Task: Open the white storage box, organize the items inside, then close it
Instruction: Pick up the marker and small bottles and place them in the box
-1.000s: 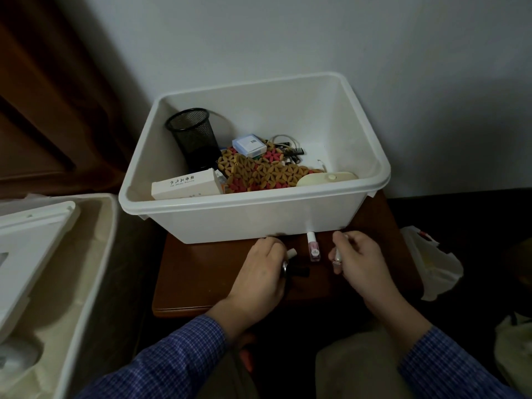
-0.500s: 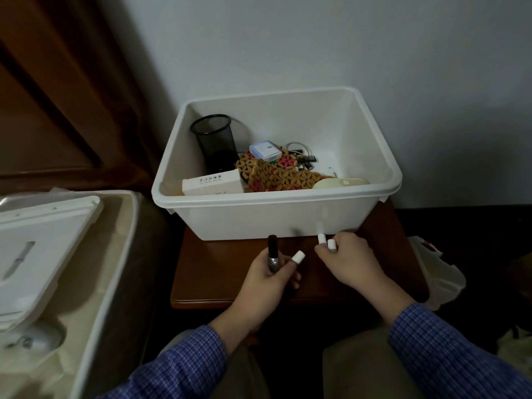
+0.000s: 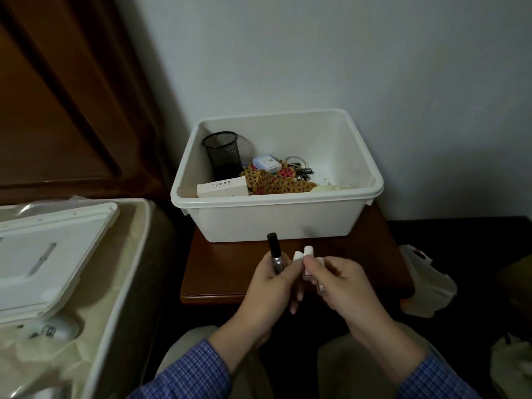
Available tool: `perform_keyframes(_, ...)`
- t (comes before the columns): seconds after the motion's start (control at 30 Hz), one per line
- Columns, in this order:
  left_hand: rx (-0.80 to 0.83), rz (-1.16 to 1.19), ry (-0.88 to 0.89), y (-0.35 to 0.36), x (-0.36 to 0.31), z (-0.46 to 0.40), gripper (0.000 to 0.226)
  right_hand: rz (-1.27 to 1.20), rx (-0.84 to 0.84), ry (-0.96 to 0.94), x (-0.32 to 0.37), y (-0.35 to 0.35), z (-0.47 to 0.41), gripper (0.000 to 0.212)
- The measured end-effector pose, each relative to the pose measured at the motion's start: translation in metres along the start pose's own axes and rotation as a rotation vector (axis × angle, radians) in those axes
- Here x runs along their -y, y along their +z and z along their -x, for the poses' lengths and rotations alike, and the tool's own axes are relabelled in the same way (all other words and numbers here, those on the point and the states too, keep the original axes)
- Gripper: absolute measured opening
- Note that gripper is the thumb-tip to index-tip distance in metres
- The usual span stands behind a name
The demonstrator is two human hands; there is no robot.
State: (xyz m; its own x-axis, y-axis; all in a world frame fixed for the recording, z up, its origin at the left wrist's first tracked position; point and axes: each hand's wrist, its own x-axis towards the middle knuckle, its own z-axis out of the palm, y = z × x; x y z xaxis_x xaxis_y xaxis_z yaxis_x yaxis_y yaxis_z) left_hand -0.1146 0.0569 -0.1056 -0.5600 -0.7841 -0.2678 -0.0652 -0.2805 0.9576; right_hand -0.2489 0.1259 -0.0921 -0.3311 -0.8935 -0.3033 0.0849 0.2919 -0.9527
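Note:
The white storage box (image 3: 273,220) stands open on a small wooden table (image 3: 224,269), against the wall. Inside are a black mesh pen cup (image 3: 223,154), a white carton (image 3: 223,188), a patterned pouch (image 3: 276,181), a small blue-white box (image 3: 267,163) and dark small items. Its lid (image 3: 49,254) lies to the left. My left hand (image 3: 273,286) grips a dark tube with a silver band (image 3: 275,253) and a white-capped bottle (image 3: 297,256). My right hand (image 3: 339,280) grips two small white-capped bottles (image 3: 308,254), the hands touching in front of the box.
The lid rests on a cream-lined open case (image 3: 115,283) at the left. A white plastic bag (image 3: 426,283) lies on the dark floor right of the table. A dark wooden panel (image 3: 57,96) fills the upper left.
Both hands lifted the small bottles and tube off the table and drew back toward me, coming together. The view pulled back from the box.

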Motion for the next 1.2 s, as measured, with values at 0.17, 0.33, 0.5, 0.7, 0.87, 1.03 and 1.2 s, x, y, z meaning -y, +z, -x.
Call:
perform_keyframes(0.17, 0.072, 0.086, -0.031, 0.0, -0.014, 0.013, 0.009, 0.002, 0.015, -0.049, 0.007, -0.004, 0.013, 0.03)
perform_keyframes(0.33, 0.196, 0.148, -0.029, 0.002, -0.037, 0.027, 0.024, -0.044, 0.008, -0.078, 0.022, -0.006, 0.024, 0.026)
perform_keyframes(0.5, 0.194, 0.022, 0.087, 0.006, -0.061, 0.044, 0.017, -0.005, -0.026, -0.192, 0.041, -0.006, 0.036, 0.028)
perform_keyframes(0.7, 0.206, -0.206, 0.206, 0.009, -0.099, 0.076, 0.014, 0.001, -0.051, -0.258, 0.064, -0.005, 0.056, 0.028)
perform_keyframes(0.87, 0.238, -0.416, 0.25, 0.003, -0.123, 0.092, 0.011, -0.021, 0.117, -0.209, 0.09, -0.009, 0.063, 0.016)
perform_keyframes(1.03, 0.24, -0.526, 0.311, 0.002, -0.139, 0.104, 0.016, 0.055, 0.308, -0.112, 0.115, -0.02, 0.073, 0.015)
perform_keyframes(1.2, 0.261, -0.468, 0.307, 0.01, -0.153, 0.11, 0.009, 0.036, 0.316, -0.1, 0.139, -0.025, 0.081, 0.014)
